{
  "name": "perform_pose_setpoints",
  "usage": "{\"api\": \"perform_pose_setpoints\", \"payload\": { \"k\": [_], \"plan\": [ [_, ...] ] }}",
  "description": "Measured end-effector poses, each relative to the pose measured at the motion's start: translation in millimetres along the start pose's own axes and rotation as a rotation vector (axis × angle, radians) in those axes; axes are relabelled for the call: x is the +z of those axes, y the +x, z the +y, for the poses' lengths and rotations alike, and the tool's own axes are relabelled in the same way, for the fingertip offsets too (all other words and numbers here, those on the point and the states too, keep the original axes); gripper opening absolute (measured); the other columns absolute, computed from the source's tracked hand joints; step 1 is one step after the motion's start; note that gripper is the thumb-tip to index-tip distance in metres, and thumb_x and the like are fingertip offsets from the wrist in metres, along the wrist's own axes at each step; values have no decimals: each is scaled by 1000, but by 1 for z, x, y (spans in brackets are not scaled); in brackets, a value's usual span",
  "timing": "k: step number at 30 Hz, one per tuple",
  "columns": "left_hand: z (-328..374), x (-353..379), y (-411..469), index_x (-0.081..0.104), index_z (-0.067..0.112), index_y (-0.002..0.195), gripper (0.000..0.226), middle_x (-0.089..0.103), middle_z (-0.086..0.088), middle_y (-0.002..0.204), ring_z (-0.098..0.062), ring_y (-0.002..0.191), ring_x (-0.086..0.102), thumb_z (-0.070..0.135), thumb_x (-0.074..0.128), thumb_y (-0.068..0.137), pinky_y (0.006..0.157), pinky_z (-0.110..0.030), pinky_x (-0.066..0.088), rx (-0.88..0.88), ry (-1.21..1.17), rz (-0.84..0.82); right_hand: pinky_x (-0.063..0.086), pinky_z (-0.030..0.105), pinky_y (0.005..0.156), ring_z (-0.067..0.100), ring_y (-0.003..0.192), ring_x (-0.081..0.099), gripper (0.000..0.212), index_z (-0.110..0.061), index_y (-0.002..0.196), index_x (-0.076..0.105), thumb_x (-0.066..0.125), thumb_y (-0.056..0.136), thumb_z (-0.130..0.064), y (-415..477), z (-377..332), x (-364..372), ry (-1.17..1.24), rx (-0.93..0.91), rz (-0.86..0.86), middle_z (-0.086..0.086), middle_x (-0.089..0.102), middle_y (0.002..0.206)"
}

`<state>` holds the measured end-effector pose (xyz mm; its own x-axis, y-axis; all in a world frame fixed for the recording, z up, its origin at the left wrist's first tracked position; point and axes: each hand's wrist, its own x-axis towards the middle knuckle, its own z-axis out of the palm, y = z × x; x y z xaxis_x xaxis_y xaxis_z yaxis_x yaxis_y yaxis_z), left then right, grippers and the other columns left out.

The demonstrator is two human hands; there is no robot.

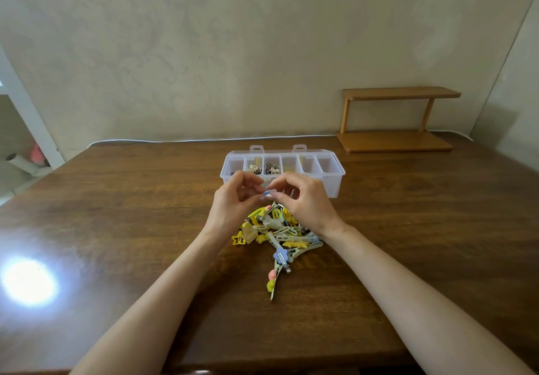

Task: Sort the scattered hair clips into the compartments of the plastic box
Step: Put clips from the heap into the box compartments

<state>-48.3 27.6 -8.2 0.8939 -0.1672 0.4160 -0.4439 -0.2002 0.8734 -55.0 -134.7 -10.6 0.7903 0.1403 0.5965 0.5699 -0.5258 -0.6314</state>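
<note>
Soft, even light fills the room. One white glare patch burns out on the glossy table at lower left. Faint, soft-edged shadows lie beside the arms and under the hair clips. The wide lens bows the table's edges and the wall corners towards the borders.

Nothing to read here, not one word, number or logo in view. The clear plastic box shows plain walls, and the hair clips heaped on the desk are too small for any mark to be made out. Same story for the little blue hair clip.
</note>
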Motion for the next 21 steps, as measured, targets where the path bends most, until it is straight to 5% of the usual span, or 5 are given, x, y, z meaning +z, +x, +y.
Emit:
{"api": "perform_pose_setpoints", "payload": {
  "k": [6, 12, 21],
  "plan": [
    [-2, -2, 1, 60, 11, 95, 19, 64, 1, 88, -14, 84, 63, 3, 68, 80, 75, -24, 55, 23, 96, 49, 49, 14, 66, 4, 71, 61, 6, -11, 88, 68, 68, 83, -8, 4, -2, -15, 103, 101, 75, -4, 65, 80],
    [-4, -2, 2, 62, 15, 90, 9, 65, 0, 83, -8, 74, 57, 10, 66, 83, 66, -16, 47, 6, 189, 70, 40, 16, 61, 12, 71, 56, 4, -11, 81, 64, 67, 82, -9, 12, 20, -38, -311, 94, 517, 0, 65, 80],
    [-3, 1, -2, 62, 12, 89, 7, 62, 7, 79, 2, 69, 55, 10, 66, 84, 63, -9, 44, 32, 260, -1, 40, 25, 63, 24, 79, 61, 7, -10, 86, 71, 70, 80, -7, 13, 37, -35, -596, 54, 506, 5, 68, 85]
  ]
}}
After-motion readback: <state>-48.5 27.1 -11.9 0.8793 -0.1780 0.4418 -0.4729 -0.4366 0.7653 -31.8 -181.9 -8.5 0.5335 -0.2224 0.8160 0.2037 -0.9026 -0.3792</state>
